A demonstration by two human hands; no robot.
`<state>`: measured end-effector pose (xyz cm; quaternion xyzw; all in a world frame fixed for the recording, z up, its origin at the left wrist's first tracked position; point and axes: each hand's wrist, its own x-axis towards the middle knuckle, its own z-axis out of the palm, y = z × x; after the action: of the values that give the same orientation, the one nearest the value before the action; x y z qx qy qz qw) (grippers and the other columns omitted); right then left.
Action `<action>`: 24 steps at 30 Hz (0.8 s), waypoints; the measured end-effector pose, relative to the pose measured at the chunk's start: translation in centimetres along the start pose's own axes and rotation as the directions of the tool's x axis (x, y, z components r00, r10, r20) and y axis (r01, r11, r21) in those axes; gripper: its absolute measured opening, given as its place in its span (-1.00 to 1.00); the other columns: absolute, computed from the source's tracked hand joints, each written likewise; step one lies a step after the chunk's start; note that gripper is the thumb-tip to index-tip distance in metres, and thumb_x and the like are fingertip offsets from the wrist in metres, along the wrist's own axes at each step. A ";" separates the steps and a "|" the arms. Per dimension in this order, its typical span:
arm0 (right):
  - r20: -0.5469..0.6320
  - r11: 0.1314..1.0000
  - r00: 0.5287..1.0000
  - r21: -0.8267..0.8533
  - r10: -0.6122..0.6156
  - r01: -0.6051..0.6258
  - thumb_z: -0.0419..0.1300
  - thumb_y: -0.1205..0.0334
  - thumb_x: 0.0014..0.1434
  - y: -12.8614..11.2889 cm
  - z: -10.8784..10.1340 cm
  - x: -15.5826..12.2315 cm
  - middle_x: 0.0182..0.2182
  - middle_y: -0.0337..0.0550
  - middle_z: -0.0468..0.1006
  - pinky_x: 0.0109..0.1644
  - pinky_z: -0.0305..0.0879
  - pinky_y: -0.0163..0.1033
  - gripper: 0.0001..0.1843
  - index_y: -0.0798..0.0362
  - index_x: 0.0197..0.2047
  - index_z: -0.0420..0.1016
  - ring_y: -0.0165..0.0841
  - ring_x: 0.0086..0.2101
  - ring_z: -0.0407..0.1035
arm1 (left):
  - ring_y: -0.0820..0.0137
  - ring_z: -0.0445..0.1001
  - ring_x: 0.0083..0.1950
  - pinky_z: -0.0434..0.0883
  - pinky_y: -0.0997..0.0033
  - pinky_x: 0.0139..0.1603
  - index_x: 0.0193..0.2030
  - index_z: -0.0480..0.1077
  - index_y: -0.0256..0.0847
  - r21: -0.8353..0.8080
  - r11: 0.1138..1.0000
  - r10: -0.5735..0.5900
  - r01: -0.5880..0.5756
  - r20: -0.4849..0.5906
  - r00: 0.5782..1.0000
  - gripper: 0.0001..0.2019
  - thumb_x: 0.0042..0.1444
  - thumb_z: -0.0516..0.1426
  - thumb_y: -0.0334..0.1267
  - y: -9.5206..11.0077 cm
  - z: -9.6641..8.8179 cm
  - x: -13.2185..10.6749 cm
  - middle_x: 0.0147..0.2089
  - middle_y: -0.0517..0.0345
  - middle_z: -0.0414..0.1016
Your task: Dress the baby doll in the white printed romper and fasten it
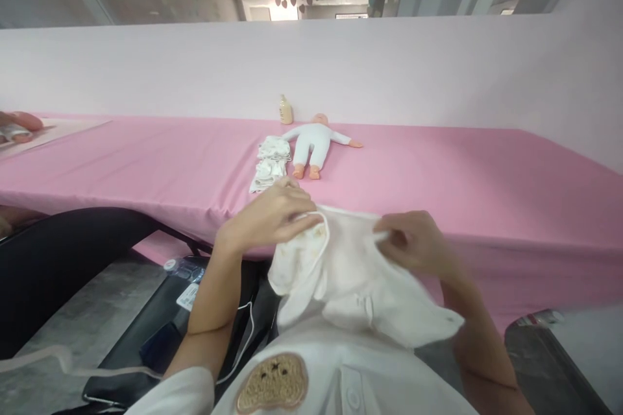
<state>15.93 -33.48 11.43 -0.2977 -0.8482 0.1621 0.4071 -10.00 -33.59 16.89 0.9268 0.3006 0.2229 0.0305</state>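
Note:
Between my two hands hangs a white baby garment (pixel 348 259), its upper edge stretched across and its lower part draped close to my shirt front. My left hand (pixel 275 214) pinches the left side, where a patterned fold shows. On the right side, my right hand (pixel 413 243) grips the edge between thumb and fingers. Beyond the hands, a baby doll (pixel 314 142) in a white suit lies on its back on the pink-covered table (pixel 413 175). Beside the doll is a stack of folded white clothes (pixel 271 159).
A pump bottle (pixel 285 110) stands by the white wall behind the table. At far left, part of another doll (pixel 24 122) lies on a pale mat (pixel 63 133). Below left are a black chair (pixel 73 266), a plastic bottle (pixel 182 269) and a white cable (pixel 97 371).

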 end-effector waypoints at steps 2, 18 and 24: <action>0.005 0.967 0.999 -0.251 0.037 -0.035 0.08 0.19 0.09 -0.5 -0.3 0.8 -0.69 -0.32 0.31 -0.49 0.01 -0.39 -0.84 0.03 -0.40 0.45 -0.51 -0.64 0.12 | 0.44 0.26 -0.50 0.23 0.31 -0.11 -0.56 0.33 -0.23 0.197 0.979 -0.039 0.043 -0.023 0.999 -0.59 0.27 -0.07 -0.14 -0.3 0.7 0.9 -0.60 0.22 0.32; -0.063 0.823 0.998 -0.567 -0.022 -0.018 0.03 -0.06 0.23 -2.3 -0.9 0.0 -0.78 -0.32 0.26 -0.54 -0.10 -0.37 -0.56 0.06 -0.51 0.42 -0.51 -0.68 0.17 | 0.47 0.38 -0.50 0.21 0.40 -0.31 -0.33 0.40 -0.24 0.320 0.947 0.105 -0.014 -0.269 0.957 -0.81 0.23 0.05 -0.21 0.9 3.4 0.9 -0.54 0.25 0.45; -0.073 0.711 0.997 -0.700 0.022 -0.067 0.02 -0.04 0.24 -1.9 0.0 -0.2 -0.73 -0.31 0.37 -0.53 -0.08 -0.35 -0.64 0.04 -0.20 0.48 -0.43 -0.66 0.26 | 0.44 0.43 -0.47 0.25 0.39 -0.28 -0.19 0.42 -0.25 0.317 0.948 0.068 0.009 -0.230 0.971 -0.81 0.25 0.02 -0.24 0.5 4.3 1.1 -0.50 0.20 0.48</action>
<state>15.36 -35.02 12.30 -0.4546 -0.8265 -0.1706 0.2847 -7.11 -33.00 13.59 0.8906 0.3200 0.2819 -0.1580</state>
